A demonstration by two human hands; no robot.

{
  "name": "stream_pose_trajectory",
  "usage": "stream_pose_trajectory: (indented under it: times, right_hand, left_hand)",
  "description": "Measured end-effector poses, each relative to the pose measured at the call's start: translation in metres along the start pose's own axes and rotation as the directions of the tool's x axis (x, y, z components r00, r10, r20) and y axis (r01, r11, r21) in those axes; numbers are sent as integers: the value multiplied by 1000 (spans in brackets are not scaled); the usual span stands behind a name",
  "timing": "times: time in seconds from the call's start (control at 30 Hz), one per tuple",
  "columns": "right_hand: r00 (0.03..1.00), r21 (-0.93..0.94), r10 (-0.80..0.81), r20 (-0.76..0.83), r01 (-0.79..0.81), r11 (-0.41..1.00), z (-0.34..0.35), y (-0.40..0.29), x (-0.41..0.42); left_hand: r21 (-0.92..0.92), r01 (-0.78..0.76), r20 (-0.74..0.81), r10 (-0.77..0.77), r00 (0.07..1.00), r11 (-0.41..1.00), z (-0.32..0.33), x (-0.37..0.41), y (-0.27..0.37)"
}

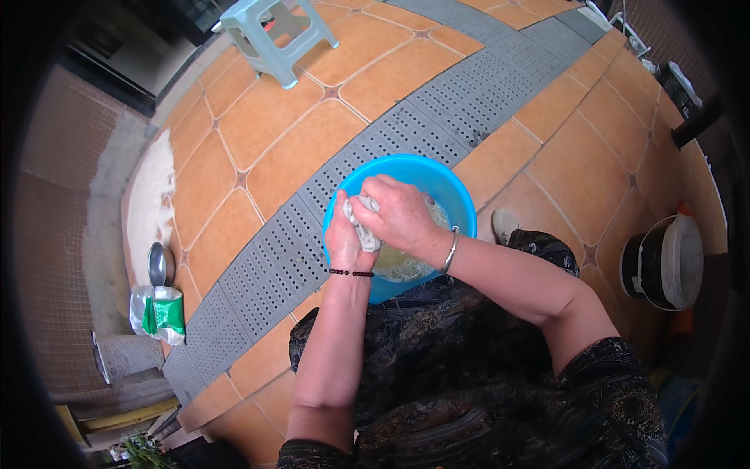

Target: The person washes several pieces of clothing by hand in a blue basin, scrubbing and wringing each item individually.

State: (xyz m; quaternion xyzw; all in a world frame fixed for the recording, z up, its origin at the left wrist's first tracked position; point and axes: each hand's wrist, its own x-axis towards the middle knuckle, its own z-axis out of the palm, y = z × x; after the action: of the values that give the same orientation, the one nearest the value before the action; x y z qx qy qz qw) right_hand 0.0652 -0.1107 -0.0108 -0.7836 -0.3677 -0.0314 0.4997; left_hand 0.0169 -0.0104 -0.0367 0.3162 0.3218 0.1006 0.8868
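Observation:
A wet, light grey cloth (366, 234) is bunched up between my two hands, above a round blue plastic basin (466, 202). My left hand (343, 237), with a dark bead bracelet at its wrist, cups the cloth from the left side. Curled over the cloth's upper part are the fingers of my right hand (404, 214); a silver bangle circles that wrist. Cloudy, yellowish water (401, 264) with suds lies in the basin, partly hidden by my hands and forearms.
A light blue plastic stool (281, 47) stands beyond the grey perforated drain cover (433, 126). At left are a metal bowl (159, 264) and a green-and-silver bag (167, 313). A lidded black bucket (656, 264) is at right.

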Motion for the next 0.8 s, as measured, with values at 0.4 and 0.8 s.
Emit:
stream_pose_trajectory:
  times: [0.4, 0.8]
  right_hand:
    - [980, 33, -82, -183, 89, 995, 6, -14, -5]
    - [834, 539, 535, 136, -515, 666, 1, 42, 25]
  left_hand:
    - [-102, 67, 204, -45, 978, 993, -7, 0, -7]
    - [54, 142, 283, -152, 947, 988, -1, -5, 3]
